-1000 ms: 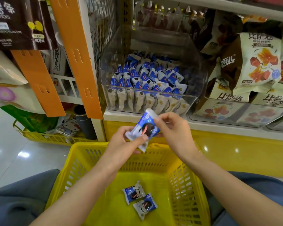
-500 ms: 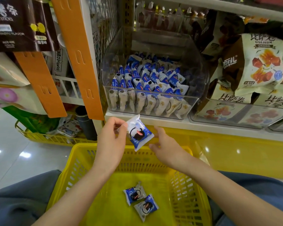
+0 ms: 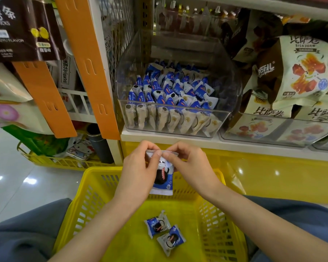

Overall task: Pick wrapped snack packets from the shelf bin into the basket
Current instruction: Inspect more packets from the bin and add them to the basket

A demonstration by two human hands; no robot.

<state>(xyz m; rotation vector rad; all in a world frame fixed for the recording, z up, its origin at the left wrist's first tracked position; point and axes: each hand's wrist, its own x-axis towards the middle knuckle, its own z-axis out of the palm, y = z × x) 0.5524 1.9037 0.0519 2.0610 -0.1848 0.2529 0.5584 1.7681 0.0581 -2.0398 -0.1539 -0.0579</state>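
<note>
Both forearms rise from the bottom corners and meet over the far rim of the yellow basket [image 3: 95, 186]; the left hand [image 3: 138, 171] is turned back-up, its thumb and forefinger pinching the crimped top seam of a blue-and-white snack packet [image 3: 164, 178]; the right hand [image 3: 189, 165] pinches the same seam just beside it, the other fingers curled under; the packet hangs upright from the two grips, just below the white shelf edge [image 3: 235, 144]; two more wrapped packets [image 3: 156, 225] lie touching on the basket floor; on the shelf stands the clear plastic bin [image 3: 233, 87], with rows of the same packets [image 3: 170, 91] standing on end inside it.
</note>
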